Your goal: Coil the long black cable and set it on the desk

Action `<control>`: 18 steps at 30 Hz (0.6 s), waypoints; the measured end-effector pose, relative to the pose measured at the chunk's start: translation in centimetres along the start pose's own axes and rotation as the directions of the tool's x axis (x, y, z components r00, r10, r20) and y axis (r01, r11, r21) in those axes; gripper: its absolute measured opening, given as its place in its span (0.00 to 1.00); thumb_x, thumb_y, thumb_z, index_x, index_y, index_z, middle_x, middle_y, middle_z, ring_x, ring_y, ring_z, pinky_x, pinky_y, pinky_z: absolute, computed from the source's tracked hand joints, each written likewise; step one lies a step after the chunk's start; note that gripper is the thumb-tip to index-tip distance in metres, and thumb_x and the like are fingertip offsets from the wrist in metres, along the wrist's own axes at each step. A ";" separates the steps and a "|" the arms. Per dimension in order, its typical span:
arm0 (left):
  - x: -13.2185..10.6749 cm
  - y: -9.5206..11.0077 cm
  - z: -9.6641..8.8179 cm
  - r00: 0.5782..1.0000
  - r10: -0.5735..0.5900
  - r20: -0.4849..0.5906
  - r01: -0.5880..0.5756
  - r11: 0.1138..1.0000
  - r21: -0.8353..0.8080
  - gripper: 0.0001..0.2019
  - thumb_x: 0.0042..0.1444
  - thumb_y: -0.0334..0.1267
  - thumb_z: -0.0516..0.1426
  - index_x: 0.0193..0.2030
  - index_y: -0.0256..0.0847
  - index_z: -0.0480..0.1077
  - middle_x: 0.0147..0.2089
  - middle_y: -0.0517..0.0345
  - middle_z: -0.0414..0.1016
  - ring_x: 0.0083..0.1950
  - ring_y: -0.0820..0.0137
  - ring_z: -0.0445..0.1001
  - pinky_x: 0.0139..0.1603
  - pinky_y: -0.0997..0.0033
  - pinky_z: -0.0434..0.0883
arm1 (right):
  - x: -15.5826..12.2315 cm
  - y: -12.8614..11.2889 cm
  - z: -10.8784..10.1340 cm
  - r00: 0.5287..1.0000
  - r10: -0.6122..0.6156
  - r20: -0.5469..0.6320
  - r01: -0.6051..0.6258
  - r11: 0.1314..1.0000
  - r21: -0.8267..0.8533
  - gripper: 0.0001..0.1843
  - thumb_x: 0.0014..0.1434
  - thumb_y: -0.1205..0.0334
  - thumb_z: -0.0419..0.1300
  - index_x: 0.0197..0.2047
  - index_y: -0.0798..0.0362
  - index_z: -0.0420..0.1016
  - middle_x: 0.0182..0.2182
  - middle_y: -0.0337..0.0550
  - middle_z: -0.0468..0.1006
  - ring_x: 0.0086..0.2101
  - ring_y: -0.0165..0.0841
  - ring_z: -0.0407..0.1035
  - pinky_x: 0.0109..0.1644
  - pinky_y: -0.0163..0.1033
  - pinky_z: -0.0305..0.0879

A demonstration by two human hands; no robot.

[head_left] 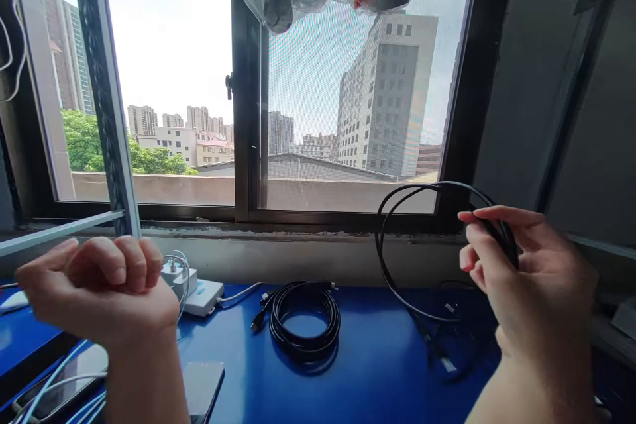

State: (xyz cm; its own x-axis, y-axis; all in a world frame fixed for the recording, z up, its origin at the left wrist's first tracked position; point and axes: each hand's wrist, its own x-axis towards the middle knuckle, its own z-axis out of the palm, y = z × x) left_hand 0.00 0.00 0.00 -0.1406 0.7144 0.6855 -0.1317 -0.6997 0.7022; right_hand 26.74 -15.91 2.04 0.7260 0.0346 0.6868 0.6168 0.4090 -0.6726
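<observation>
My right hand (pixel 531 271) is raised at the right, its thumb and fingers closed on a black cable (pixel 381 245). The cable arcs out to the left in a loose loop, and an end with a plug (pixel 444 359) hangs low over the blue table. At the left, my left hand (pixel 106 271) is turned palm up with its fingers curled in; nothing shows in its grip. Between the hands, a coiled black cable (pixel 304 348) lies on the table, with its plug ends (pixel 257 321) sticking out at the upper left.
A white power strip (pixel 205 298) with plugs stands behind my left hand on the blue table (pixel 377 377). Two phones (pixel 201 387) and several pale cables (pixel 50 387) lie at the lower left. A metal frame post (pixel 106 79) rises before the window; plastic bags (pixel 278 3) hang above.
</observation>
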 end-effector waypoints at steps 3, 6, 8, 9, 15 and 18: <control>0.2 2.8 2.6 0.989 0.122 -0.085 -0.138 0.964 -0.226 0.26 0.54 0.54 0.53 0.12 0.43 0.53 0.11 0.65 0.43 0.14 0.78 0.48 0.18 0.67 0.46 | -0.3 -0.5 0.3 0.994 -0.042 0.096 0.036 0.997 0.066 0.12 0.46 0.54 0.65 0.32 0.51 0.72 0.30 0.39 0.75 0.16 0.22 0.58 0.14 0.28 0.48; -0.4 4.2 4.6 0.991 0.115 0.061 -0.101 0.974 -0.203 0.25 0.52 0.55 0.55 0.09 0.47 0.61 0.09 0.64 0.53 0.12 0.76 0.51 0.15 0.67 0.49 | -0.7 -1.2 0.8 0.991 -0.044 0.128 0.025 0.989 0.146 0.11 0.45 0.55 0.65 0.31 0.50 0.72 0.31 0.39 0.75 0.15 0.23 0.59 0.12 0.28 0.46; -1.0 4.4 5.5 0.970 0.122 0.211 -0.082 0.978 -0.191 0.24 0.55 0.55 0.55 0.11 0.48 0.66 0.10 0.64 0.61 0.12 0.76 0.55 0.14 0.68 0.51 | -1.1 -1.6 1.1 0.989 -0.038 0.144 0.013 0.985 0.173 0.10 0.47 0.55 0.64 0.33 0.50 0.74 0.32 0.39 0.75 0.17 0.23 0.61 0.12 0.27 0.49; -1.3 4.4 5.9 0.949 0.124 0.289 -0.071 0.980 -0.189 0.24 0.56 0.54 0.54 0.13 0.48 0.68 0.11 0.63 0.63 0.12 0.75 0.56 0.14 0.69 0.52 | -1.3 -1.8 1.2 0.987 -0.042 0.157 0.013 0.983 0.183 0.10 0.48 0.55 0.64 0.34 0.49 0.75 0.34 0.40 0.75 0.18 0.24 0.62 0.13 0.27 0.50; -3.7 4.8 8.6 0.764 0.072 0.641 -0.002 0.994 -0.110 0.25 0.59 0.57 0.51 0.25 0.39 0.76 0.19 0.57 0.72 0.19 0.74 0.64 0.18 0.74 0.57 | -2.4 -2.3 2.4 0.925 -0.111 0.364 0.035 0.978 0.208 0.15 0.54 0.52 0.60 0.43 0.48 0.77 0.41 0.44 0.77 0.20 0.26 0.67 0.14 0.29 0.57; -4.8 5.2 9.7 0.647 0.026 0.762 0.125 0.982 -0.140 0.30 0.59 0.61 0.47 0.23 0.38 0.73 0.22 0.55 0.74 0.24 0.73 0.68 0.24 0.75 0.63 | -3.0 -2.4 3.3 0.857 -0.079 0.509 0.006 0.990 0.143 0.20 0.58 0.45 0.57 0.47 0.48 0.78 0.30 0.40 0.77 0.19 0.26 0.66 0.17 0.29 0.60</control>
State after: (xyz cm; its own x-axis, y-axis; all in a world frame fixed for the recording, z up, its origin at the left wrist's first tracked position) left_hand 9.50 -7.01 2.20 0.6536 0.4499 0.6086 -0.2843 -0.5992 0.7484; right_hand 22.06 -14.04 2.51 0.4190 0.4614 0.7820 0.5716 0.5351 -0.6220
